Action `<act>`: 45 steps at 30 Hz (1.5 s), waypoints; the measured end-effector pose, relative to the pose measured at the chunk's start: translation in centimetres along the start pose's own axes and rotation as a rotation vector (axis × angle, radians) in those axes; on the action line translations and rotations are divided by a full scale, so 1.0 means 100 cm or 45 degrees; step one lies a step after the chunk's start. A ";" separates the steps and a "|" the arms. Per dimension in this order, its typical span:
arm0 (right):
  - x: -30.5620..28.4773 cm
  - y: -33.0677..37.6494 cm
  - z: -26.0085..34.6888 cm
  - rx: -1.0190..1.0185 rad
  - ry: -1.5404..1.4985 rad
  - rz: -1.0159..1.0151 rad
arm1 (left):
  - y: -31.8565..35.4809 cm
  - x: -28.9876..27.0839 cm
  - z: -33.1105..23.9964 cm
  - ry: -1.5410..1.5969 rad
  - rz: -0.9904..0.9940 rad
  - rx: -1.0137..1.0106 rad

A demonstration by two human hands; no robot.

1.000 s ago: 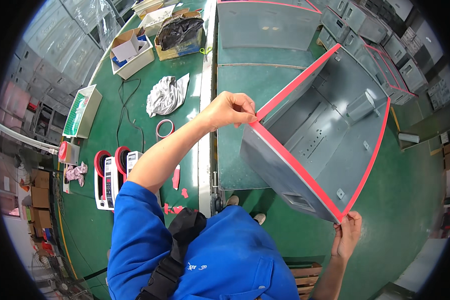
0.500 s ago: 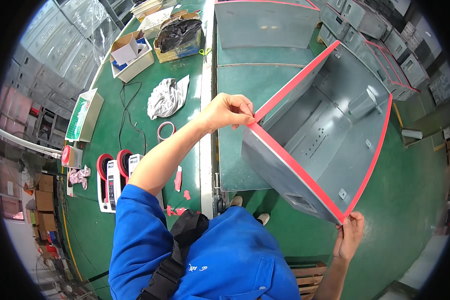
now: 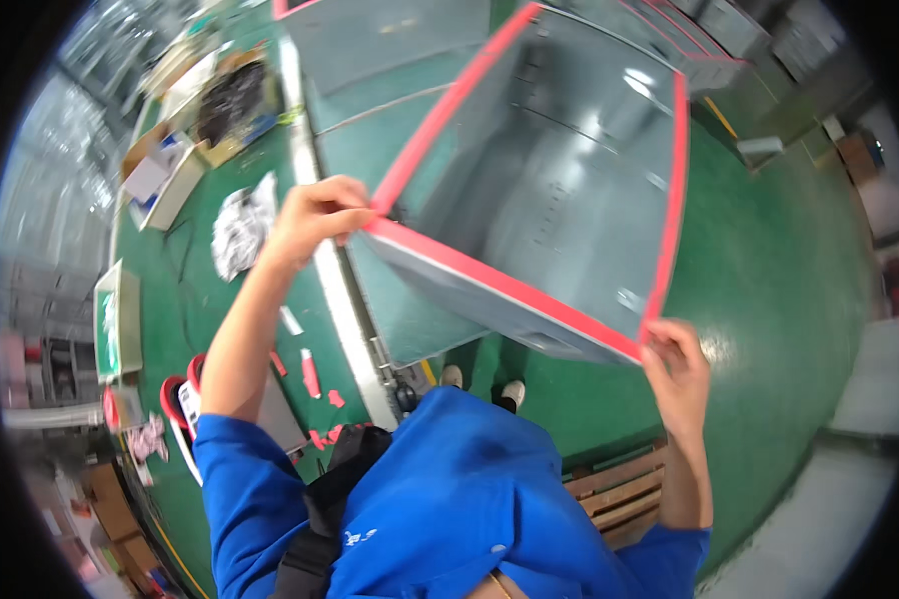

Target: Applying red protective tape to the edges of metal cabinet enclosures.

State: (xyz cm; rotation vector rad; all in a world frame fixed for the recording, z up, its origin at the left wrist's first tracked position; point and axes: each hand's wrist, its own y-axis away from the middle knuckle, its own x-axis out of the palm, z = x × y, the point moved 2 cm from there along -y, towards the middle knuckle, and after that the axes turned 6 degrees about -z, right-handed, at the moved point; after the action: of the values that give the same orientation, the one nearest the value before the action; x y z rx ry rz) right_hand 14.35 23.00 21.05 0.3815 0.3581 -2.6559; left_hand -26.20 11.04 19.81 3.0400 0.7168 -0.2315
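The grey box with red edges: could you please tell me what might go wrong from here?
The box might tip or slip, because its near right corner appears to overhang the floor. The red edging might crease or lift where the left hand and right hand pinch at its corners.

The left arm (image 3: 245, 344) reached forward with the left hand (image 3: 320, 218) pinched, its thumb (image 3: 348, 221) opposing curled fingers (image 3: 342, 188), while the right arm (image 3: 687, 484) stretched out to the right, the right hand (image 3: 679, 374) nearer the body and likewise pinched.
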 end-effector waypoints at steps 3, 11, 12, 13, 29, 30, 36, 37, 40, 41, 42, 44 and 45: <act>-0.004 -0.009 0.020 -0.115 0.406 0.108 | -0.001 0.004 -0.005 0.000 -0.035 -0.040; -0.010 -0.014 0.024 -0.243 0.512 0.271 | -0.001 0.011 -0.015 -0.042 -0.040 -0.045; -0.010 -0.014 0.024 -0.258 0.514 0.269 | 0.000 0.011 -0.016 -0.048 -0.042 -0.036; -0.011 -0.014 0.025 -0.238 0.511 0.283 | 0.000 0.010 -0.016 -0.051 -0.046 -0.031; -0.015 -0.007 0.037 -0.267 0.558 0.413 | 0.020 0.005 -0.034 0.006 -0.078 0.061; -0.016 -0.008 0.036 -0.242 0.509 0.397 | 0.019 0.004 -0.034 0.006 -0.077 0.060; -0.017 -0.023 0.027 0.045 0.359 0.462 | 0.014 0.004 -0.033 0.021 -0.103 0.008; -0.016 -0.024 0.026 0.022 0.384 0.474 | 0.012 0.004 -0.031 0.021 -0.107 -0.006; -0.017 -0.029 0.027 0.110 0.375 0.543 | 0.009 0.004 -0.028 0.013 -0.116 -0.019; -0.017 -0.030 0.027 0.166 0.357 0.571 | 0.009 0.004 -0.027 0.009 -0.115 -0.028; -0.017 -0.030 0.026 0.165 0.357 0.569 | 0.009 0.004 -0.026 0.004 -0.113 -0.037; -0.016 -0.031 0.026 0.165 0.360 0.563 | 0.009 0.005 -0.026 0.003 -0.107 -0.039; -0.017 -0.031 0.025 0.175 0.353 0.535 | 0.008 0.004 -0.024 -0.001 -0.099 -0.047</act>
State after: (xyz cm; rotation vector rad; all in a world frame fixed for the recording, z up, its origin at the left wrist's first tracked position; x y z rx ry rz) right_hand 13.88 25.56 24.48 0.7805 0.1545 -2.2232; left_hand -25.12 10.57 22.15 2.9805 0.8301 -0.2172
